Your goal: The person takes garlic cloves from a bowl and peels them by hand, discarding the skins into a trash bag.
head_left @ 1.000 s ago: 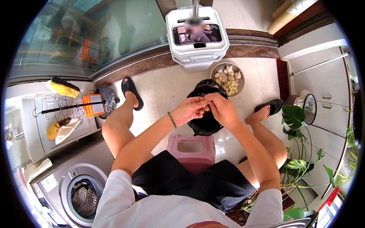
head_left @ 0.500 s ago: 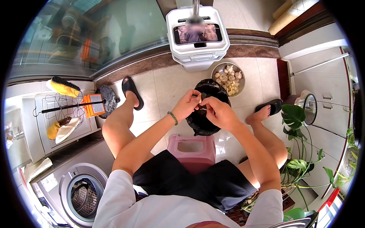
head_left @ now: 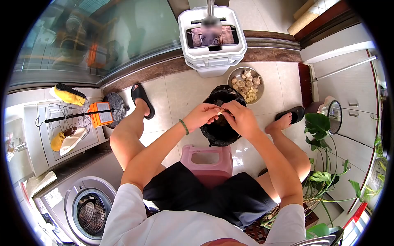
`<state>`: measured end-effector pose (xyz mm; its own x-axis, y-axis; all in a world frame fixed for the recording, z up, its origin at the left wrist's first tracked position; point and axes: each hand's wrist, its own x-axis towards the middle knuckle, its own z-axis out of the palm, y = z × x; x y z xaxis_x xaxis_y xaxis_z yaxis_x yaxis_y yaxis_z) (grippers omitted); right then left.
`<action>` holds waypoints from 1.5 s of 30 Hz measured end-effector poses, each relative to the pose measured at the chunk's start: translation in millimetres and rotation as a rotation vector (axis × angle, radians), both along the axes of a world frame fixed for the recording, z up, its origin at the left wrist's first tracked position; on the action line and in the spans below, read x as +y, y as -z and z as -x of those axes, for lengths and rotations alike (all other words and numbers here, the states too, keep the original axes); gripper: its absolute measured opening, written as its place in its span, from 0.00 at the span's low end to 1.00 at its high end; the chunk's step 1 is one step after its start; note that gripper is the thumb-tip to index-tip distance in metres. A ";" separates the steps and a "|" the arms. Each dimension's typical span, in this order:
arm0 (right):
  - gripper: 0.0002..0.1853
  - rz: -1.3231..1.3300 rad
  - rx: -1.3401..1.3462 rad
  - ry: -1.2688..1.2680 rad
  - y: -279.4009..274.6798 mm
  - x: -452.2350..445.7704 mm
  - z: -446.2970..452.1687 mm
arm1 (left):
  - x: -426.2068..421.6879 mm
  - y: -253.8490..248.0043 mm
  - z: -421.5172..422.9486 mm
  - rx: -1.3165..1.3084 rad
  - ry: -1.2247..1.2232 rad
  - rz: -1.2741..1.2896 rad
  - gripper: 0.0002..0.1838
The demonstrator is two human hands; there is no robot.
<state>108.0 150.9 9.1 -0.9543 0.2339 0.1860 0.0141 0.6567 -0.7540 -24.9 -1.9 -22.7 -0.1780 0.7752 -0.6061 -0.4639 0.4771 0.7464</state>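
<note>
Over a bin lined with a black bag (head_left: 219, 137), my two hands meet at the fingertips. My left hand (head_left: 204, 115), with a green bead bracelet at the wrist, pinches a small pale garlic clove (head_left: 221, 112). From the other side, the closed fingers of my right hand (head_left: 241, 118) are on the same clove. Just beyond the bin, a metal bowl (head_left: 263, 91) holds whole garlic bulbs (head_left: 247, 83) and, at its near side, loose pale cloves (head_left: 250, 96).
A pink stool (head_left: 226, 158) stands between my legs. Behind the bin is a white box (head_left: 213, 61) with a phone (head_left: 225, 37) on top. Left are a washing machine (head_left: 90, 209) and wire rack (head_left: 65, 115); a leafy plant (head_left: 318, 125) stands right.
My hands have lowered slightly toward me and closed in around the clove, the fingertips now nearer together. The bowl and bin are where they were.
</note>
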 end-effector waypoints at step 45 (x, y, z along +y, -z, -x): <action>0.04 0.717 -0.088 0.184 27.2 9.1 4.5 | -1.6 -15.6 1.2 -0.031 -0.040 -0.156 0.20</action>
